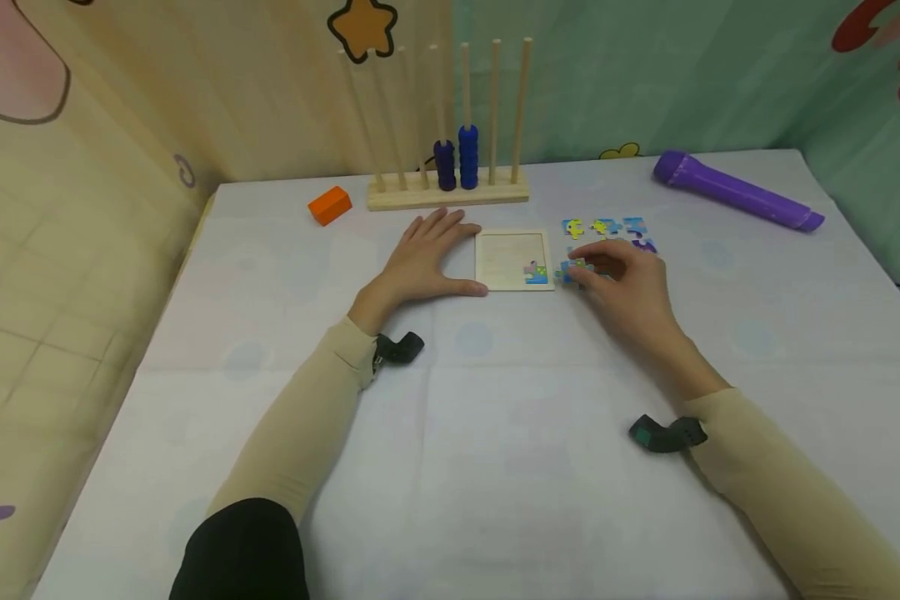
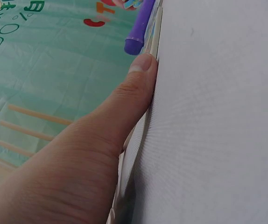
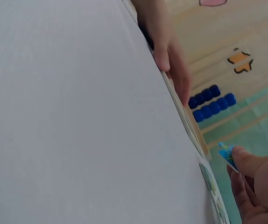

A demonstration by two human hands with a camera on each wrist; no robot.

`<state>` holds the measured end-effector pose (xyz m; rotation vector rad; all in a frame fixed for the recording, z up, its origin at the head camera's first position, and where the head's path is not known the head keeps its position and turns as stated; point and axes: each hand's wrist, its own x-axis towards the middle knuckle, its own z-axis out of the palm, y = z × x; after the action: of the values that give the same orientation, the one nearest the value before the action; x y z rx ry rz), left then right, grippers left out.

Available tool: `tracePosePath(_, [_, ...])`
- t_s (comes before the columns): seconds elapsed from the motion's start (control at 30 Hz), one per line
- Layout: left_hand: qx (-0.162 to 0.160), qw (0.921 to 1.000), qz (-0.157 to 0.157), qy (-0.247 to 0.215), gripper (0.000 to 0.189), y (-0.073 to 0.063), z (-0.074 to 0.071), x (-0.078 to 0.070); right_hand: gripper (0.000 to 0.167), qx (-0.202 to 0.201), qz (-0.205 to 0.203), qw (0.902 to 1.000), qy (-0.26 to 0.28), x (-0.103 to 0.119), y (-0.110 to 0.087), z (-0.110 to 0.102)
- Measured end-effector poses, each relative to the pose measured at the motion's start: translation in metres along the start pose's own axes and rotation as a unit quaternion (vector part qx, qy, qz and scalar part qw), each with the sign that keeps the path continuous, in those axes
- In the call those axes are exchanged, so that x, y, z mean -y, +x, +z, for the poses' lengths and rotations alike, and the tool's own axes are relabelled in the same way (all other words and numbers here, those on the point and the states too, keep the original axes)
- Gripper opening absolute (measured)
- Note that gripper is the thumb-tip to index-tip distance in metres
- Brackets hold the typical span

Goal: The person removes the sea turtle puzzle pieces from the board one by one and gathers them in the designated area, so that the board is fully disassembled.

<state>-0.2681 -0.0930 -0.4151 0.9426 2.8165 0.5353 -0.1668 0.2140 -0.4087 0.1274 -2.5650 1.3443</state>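
My right hand (image 1: 626, 279) pinches a blue jigsaw piece (image 3: 227, 156) between thumb and fingers, held up off the table in the right wrist view. It is just to the right of a square wooden puzzle tray (image 1: 498, 260). One jigsaw piece (image 1: 537, 275), blue, green and pink, lies in the tray's lower right corner. Spread flat, my left hand (image 1: 420, 258) rests at the tray's left side, its thumb at the near corner and its fingers by the far one. Several loose jigsaw pieces (image 1: 634, 225) lie beyond my right hand, which partly hides them.
A wooden peg rack (image 1: 450, 198) with dark blue beads (image 1: 468, 157) on two pegs stands behind the tray. An orange block (image 1: 330, 206) lies left of the rack. Toward the back right is a purple microphone-shaped object (image 1: 735, 193). Printed curtains border the white-covered table (image 1: 495, 467).
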Motion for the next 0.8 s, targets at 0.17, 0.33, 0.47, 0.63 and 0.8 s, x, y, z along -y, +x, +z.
tracePosePath(0.17, [0.004, 1.0000, -0.001, -0.002, 0.101, 0.001, 0.000, -0.001, 0.029, -0.039, 0.030, 0.9988, -0.007, -0.013, -0.009, -0.034])
tracePosePath(0.33, [0.005, 1.0000, 0.000, -0.005, 0.102, 0.000, 0.001, -0.001, 0.030, -0.063, 0.051, 0.9958, -0.042, -0.024, -0.011, -0.044])
tracePosePath(0.47, [0.004, 1.0000, -0.004, -0.005, 0.102, -0.001, 0.001, 0.000, 0.029, -0.059, 0.043, 0.9921, -0.102, -0.027, -0.014, -0.040])
tracePosePath(0.63, [0.003, 1.0000, -0.001, -0.004, 0.101, -0.001, 0.001, 0.000, 0.023, -0.080, 0.004, 0.9882, -0.131, -0.027, -0.015, -0.036])
tracePosePath(0.8, [0.002, 1.0000, 0.000, -0.005, 0.101, 0.000, 0.000, 0.000, 0.024, -0.117, -0.028, 0.9858, -0.117, -0.028, -0.016, -0.031])
